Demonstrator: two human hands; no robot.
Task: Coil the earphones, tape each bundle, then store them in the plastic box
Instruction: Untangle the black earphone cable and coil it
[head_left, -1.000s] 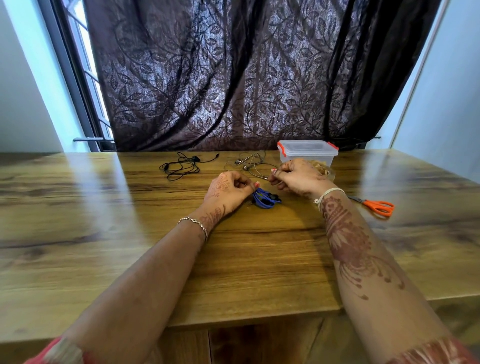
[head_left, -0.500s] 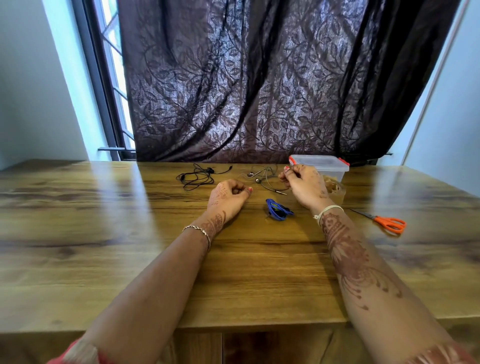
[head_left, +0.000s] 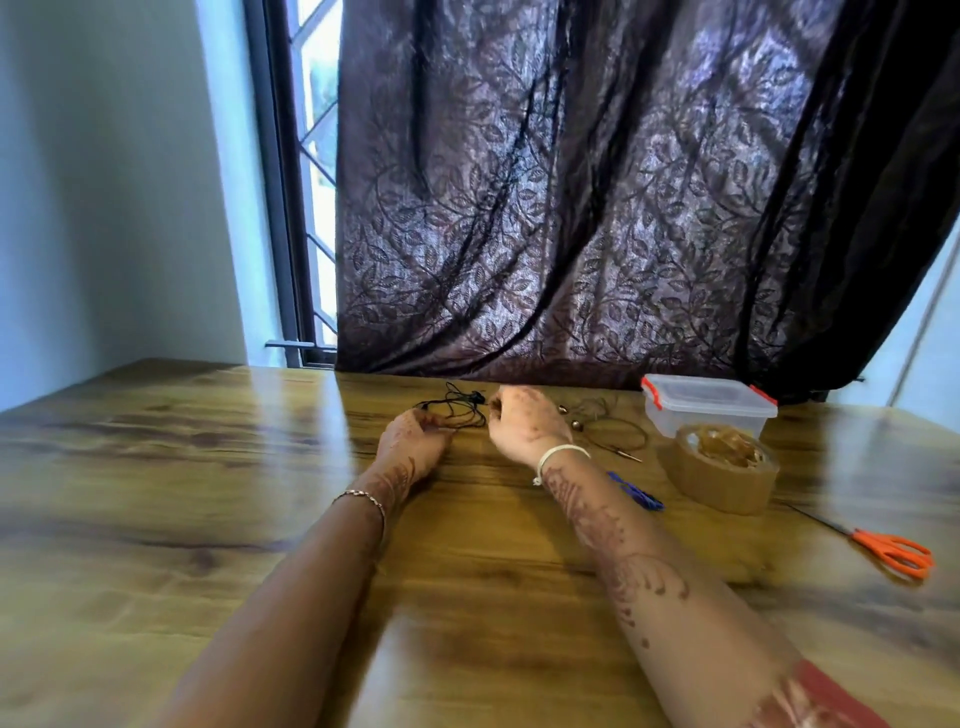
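Centre of frame, near the table's far edge: left hand has fingers curled onto the near loops of the black earphones, a loose tangle; right hand curled at its right side, too blurred to tell whether it pinches cord. Lower right of that wrist lies the blue bundle, with tape roll and lidded plastic box further right. Likely coiling starts now: free one end first, shake out the snarl, wind even loops, keep them pinched until taped.

home room, curtained window, wooden table
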